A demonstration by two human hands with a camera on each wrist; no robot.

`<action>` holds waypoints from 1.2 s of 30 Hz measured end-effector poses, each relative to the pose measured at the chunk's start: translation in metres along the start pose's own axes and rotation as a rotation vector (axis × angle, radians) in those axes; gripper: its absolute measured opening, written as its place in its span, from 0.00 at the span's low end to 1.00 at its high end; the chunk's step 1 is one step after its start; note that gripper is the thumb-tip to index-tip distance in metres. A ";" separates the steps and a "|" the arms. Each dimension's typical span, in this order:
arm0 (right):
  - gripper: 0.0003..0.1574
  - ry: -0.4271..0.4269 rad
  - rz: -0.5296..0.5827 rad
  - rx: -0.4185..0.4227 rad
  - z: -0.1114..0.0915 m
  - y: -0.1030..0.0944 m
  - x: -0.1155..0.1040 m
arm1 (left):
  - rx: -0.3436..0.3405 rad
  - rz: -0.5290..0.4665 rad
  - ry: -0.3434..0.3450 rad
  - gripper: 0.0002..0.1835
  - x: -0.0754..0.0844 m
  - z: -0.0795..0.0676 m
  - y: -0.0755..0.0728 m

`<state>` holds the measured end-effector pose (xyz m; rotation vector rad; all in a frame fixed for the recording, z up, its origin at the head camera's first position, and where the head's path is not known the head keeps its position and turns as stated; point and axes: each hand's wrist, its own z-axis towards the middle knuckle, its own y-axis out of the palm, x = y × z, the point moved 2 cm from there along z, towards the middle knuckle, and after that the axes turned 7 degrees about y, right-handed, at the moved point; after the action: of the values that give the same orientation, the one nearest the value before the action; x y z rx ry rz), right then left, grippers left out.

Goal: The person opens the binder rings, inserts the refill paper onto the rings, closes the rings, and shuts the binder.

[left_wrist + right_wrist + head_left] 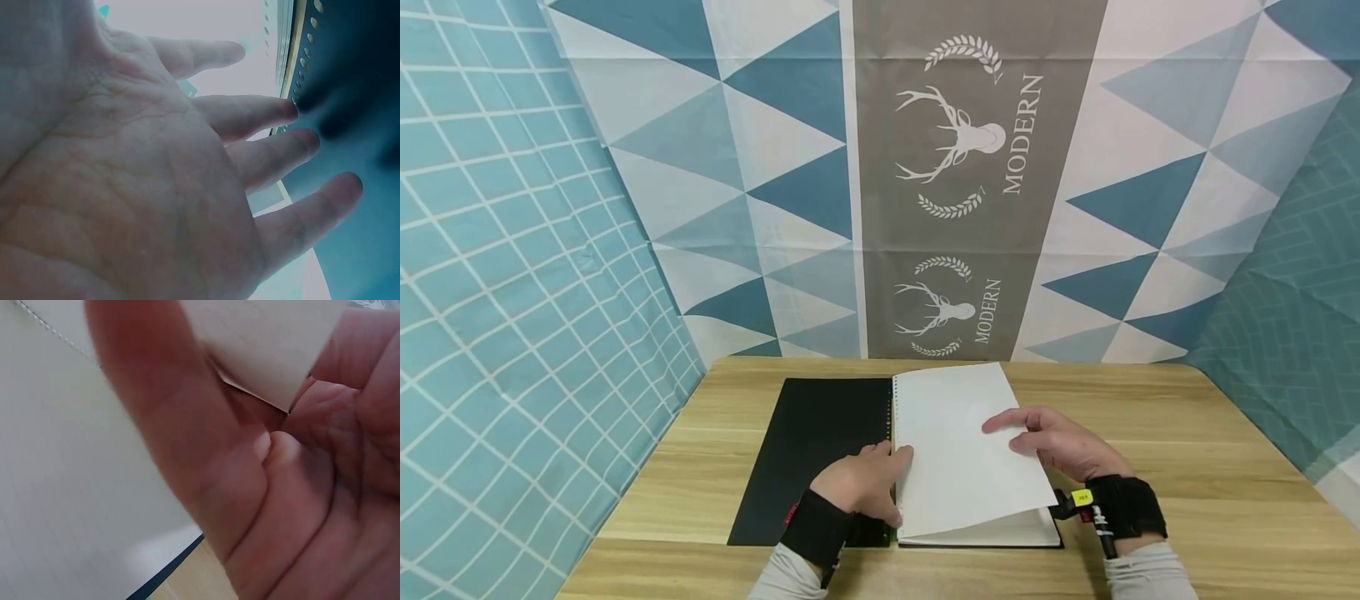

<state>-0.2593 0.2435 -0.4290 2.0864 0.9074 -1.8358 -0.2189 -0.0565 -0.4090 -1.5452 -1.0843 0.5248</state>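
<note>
A spiral-bound notebook lies open, its black cover (827,450) spread to the left and its white page (955,442) to the right. My left hand (868,479) is at the binding near the lower part of the notebook, fingers spread. In the left wrist view, the left fingers (262,159) stand apart and hold nothing, close over the row of binding holes. My right hand (1060,437) holds the page at its right edge between thumb (181,425) and fingers. The page's lower right corner is raised above the sheets (1026,531) underneath.
The notebook lies on a wood-grain table (1210,467). Behind it hangs a patterned cloth (797,167) with deer prints, and a blue grid-patterned cloth (512,275) closes off the left side. Black bands (1126,506) are strapped round both wrists.
</note>
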 end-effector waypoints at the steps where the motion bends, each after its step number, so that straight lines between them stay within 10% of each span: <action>1: 0.25 0.003 -0.014 0.000 0.000 0.000 0.000 | 0.000 0.004 0.001 0.46 0.000 0.000 0.000; 36: 0.22 0.009 -0.008 -0.056 -0.003 -0.005 0.007 | 0.011 0.084 0.037 0.15 0.012 -0.002 0.004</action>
<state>-0.2594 0.2509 -0.4340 2.0619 0.9590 -1.7848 -0.2100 -0.0469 -0.4092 -1.5905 -0.9898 0.5564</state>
